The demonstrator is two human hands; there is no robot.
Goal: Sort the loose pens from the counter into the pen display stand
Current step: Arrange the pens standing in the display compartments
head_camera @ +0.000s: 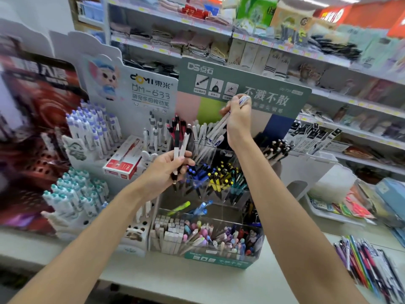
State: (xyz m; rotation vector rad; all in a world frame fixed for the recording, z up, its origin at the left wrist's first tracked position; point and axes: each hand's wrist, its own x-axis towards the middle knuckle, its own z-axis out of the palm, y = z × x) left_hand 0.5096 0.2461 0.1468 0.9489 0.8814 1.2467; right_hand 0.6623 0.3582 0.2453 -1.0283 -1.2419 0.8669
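My left hand (167, 170) grips a few pens (183, 146); my right hand (238, 121) holds white pens (219, 126) above the stand (219, 261).

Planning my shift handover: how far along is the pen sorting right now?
Done: the display stand already holds many pens across its compartments, though which were just sorted I cannot tell. In hand: the right hand holds a white pen above the stand's back row; the left hand grips a small bundle of pens. Left: a sizeable pile of loose pens lies on the counter at right.
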